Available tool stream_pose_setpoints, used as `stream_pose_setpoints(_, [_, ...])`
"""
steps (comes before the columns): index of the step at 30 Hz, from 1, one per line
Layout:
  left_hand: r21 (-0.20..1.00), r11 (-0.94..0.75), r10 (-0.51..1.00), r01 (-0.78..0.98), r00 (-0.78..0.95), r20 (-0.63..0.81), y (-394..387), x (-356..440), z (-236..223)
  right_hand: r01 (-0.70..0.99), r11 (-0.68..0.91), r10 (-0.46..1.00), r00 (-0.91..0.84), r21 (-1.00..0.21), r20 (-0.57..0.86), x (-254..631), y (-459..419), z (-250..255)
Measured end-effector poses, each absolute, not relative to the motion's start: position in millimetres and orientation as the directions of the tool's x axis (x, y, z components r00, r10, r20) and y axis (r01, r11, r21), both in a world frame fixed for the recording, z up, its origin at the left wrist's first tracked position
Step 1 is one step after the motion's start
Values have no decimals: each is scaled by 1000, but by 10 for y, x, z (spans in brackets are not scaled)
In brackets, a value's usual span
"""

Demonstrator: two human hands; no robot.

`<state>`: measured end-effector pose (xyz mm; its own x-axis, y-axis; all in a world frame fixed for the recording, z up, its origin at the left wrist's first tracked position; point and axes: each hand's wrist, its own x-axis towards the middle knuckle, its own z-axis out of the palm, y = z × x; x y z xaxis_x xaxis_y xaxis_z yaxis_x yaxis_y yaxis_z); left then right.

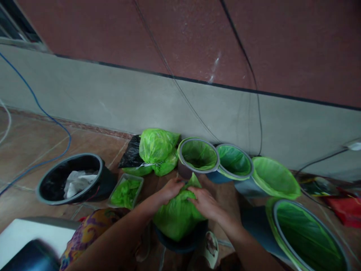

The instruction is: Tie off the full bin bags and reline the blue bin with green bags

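A full green plastic bag (180, 220) sits in a dark bin (180, 246) between my feet, bulging above the rim. My left hand (172, 189) grips the gathered top of the bag from the left. From the right, my right hand (204, 201) has its fingers closed on the same gathered plastic. A pointed end of the bag sticks up between the two hands. What lies inside the bag cannot be made out.
Bins lined with green bags (199, 154) stand along the wall and curve round to a larger lined bin (310, 237) at right. Tied green bags (158, 146), a tub of green plastic (126, 191) and a black-lined bin (70, 178) are at left. A blue hose (36, 101) crosses the floor.
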<state>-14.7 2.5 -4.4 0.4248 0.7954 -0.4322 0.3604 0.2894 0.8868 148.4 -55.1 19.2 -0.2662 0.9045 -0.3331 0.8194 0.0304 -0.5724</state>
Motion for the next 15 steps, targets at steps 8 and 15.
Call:
stream_pose_setpoints(8, [779,-24,985,626,146,-87,206,-266,274,266,-352,917,-95,-897,-388,1682,-423,204])
stream_pose_setpoints(15, [813,-7,998,582,-49,43,177,-691,685,-462,-509,802,52,-726,-595,1765,-308,734])
